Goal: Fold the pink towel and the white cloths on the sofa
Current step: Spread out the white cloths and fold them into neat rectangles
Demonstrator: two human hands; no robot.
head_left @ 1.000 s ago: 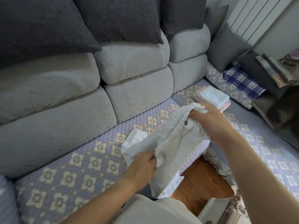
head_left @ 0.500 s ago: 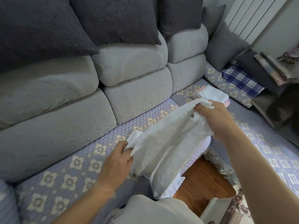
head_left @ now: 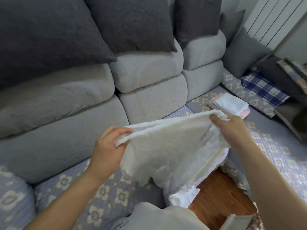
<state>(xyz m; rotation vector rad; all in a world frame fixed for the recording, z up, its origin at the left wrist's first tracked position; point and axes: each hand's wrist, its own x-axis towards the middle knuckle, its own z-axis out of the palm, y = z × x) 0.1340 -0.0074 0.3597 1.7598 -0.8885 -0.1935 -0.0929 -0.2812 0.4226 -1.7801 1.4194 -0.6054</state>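
The left hand (head_left: 106, 146) pinches one upper corner of a white cloth (head_left: 167, 151), thumb on the near side and fingers curled behind the fabric, so their tips are hidden. The right hand (head_left: 232, 128) has its grip pressed shut on the opposite upper corner, which bunches out above the knuckles. Between the two hands the top edge runs nearly taut, higher on the right, and the cloth hangs in the air above the front of the sofa seat (head_left: 103, 193), not resting on it. It looks doubled (a second layer shows along the top edge), and its scalloped lower hem droops unevenly; the lowest part trails down past the seat edge toward the wooden floor (head_left: 219, 196), where its end is cut off behind a grey garment at the bottom of the view. Further along the seat, beyond the right hand, a folded white cloth (head_left: 230, 103) lies on top of the folded pink towel (head_left: 245, 113), only the towel's edges showing
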